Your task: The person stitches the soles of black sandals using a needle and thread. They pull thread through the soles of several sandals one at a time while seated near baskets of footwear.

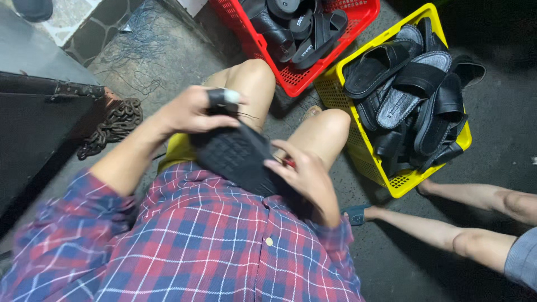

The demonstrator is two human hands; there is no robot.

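- Head view: the left hand point(187, 112) grips the far end of a black sandal point(238, 156), sole up over the lap, steadying it.
- The right hand point(305, 176) pinches the near edge, a small red thing at its fingertips; what it is, I cannot tell.
- A yellow basket point(405, 182) and a red basket point(291, 78) of black sandals stand within reach, just past the knees.
- Another person's legs point(464, 223) lie beside the yellow basket.

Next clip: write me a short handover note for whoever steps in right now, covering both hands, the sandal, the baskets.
Left hand: grips the toe end of a black sandal, sole up, over the lap.
Right hand: on the sandal's other end, pinching a small red tool.
Yellow basket and red basket ahead on the floor, both holding black sandals.
Done or left: cannot tell which basket holds finished sandals.
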